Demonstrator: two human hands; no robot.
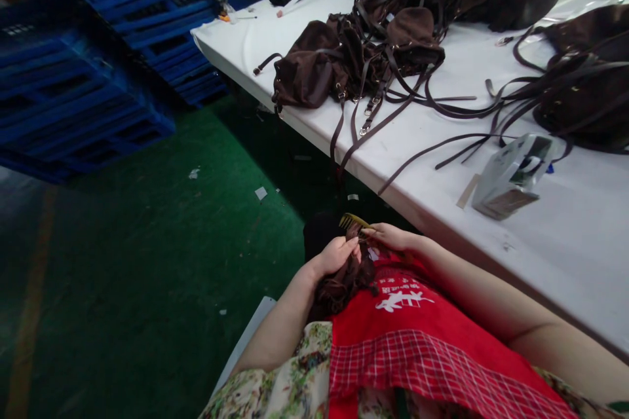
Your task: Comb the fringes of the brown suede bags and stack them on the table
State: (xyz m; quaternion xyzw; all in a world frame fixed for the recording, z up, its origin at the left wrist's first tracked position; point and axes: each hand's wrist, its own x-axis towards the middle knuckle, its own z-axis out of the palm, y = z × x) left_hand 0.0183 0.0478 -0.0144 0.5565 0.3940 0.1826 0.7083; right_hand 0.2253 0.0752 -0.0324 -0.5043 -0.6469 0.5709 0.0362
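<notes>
My right hand [390,236] is closed on a yellow comb [354,219], whose teeth point left over my lap. Close beside it, my left hand [338,255] pinches the top of a dark brown bundle of strands [344,288]. The bundle hangs down over my lap against the red apron [417,334]. Some brown strands show between the two hands, right at the comb. The fingertips partly hide where comb and strands meet, so I cannot tell whether the teeth are in them.
A white-covered table [432,209] runs along the right. On it lie dark brown bags [307,69] with trailing straps and a clear tape dispenser-like object [514,177]. Blue pallets [73,78] are stacked at left. Paper scraps [261,193] lie on the green floor.
</notes>
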